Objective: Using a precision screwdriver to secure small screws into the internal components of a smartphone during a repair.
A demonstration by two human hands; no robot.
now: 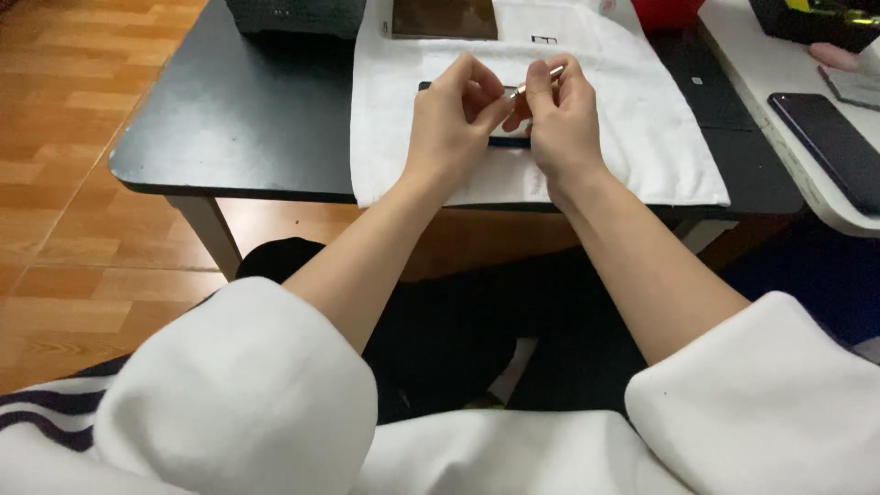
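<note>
Pinching a thin tool, right hand fingers closed

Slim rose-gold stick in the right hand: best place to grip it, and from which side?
Probably the free upper end of the rose-gold stick, approached from above right. It tilts up to the right; its lower end is hidden between the right hand and left hand, above the dark flat device on the white towel.
</note>
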